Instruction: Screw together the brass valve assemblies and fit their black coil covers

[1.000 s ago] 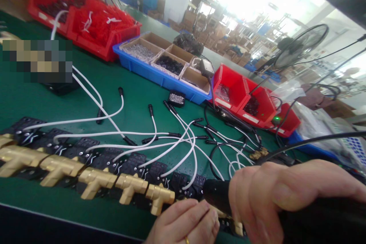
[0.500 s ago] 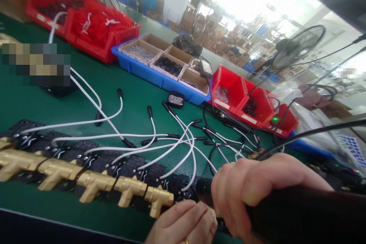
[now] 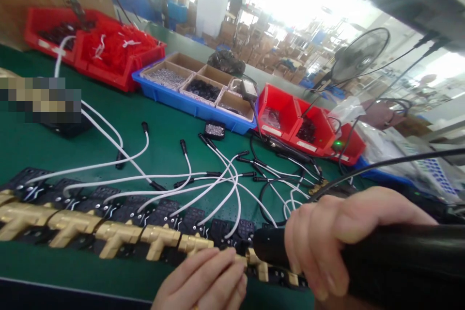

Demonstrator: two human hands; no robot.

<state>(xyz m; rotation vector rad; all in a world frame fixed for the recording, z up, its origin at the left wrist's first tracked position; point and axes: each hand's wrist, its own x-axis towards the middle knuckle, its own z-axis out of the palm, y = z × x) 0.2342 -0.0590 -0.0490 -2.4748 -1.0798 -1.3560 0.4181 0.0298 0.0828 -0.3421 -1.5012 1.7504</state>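
Note:
My right hand is wrapped round the thick black body of an electric screwdriver, its nose pointing left over the row of units. Low in the middle, my left hand lies with its fingers pressed together on a brass tee fitting; the fingertips' underside is hidden. The fittings form a long row, each joined to a black housing with a white cable leading away. Just right of my left fingertips, another brass fitting shows below the screwdriver's nose.
Black cable connectors lie across the green mat. Behind them stand a blue tray of small parts, red bins and a small black box of screws. A black cord crosses at right. A fan stands beyond.
The view has shifted a little. My left hand has moved left, apart from my right hand, uncovering brass fittings between them. The screwdriver stays in my right hand, its nose now more visible.

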